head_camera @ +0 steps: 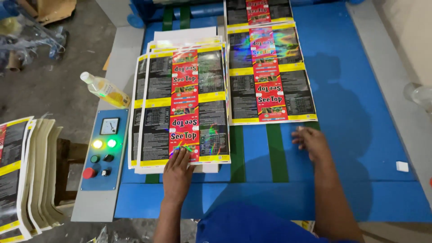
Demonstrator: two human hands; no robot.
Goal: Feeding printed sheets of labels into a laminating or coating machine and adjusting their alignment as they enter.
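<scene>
On the blue machine table (360,148), the left hand (177,173) lies flat with fingers spread on a fanned stack of printed label sheets (180,103); right hand (312,143) rests open, holding nothing, below a single sheet (270,76) already on the green belts (275,153), with most sheets apparently left

Head camera, looking steeply down, close above table (360,90).

— Underfoot? Grey concrete floor (54,85), dusty and stained, upper left.

— Up by the corner? Brown cardboard (54,9), next to a cluttered metal frame (40,36).

— Main furniture? Broad blue surface (355,99) crossed by green belts (276,153), edged with pale grey borders.

— At its left edge? Blue control panel (102,150): dial, two lit lamps, red button.

— Light? Bright from overhead, throwing a dark shadow across the blue.
</scene>
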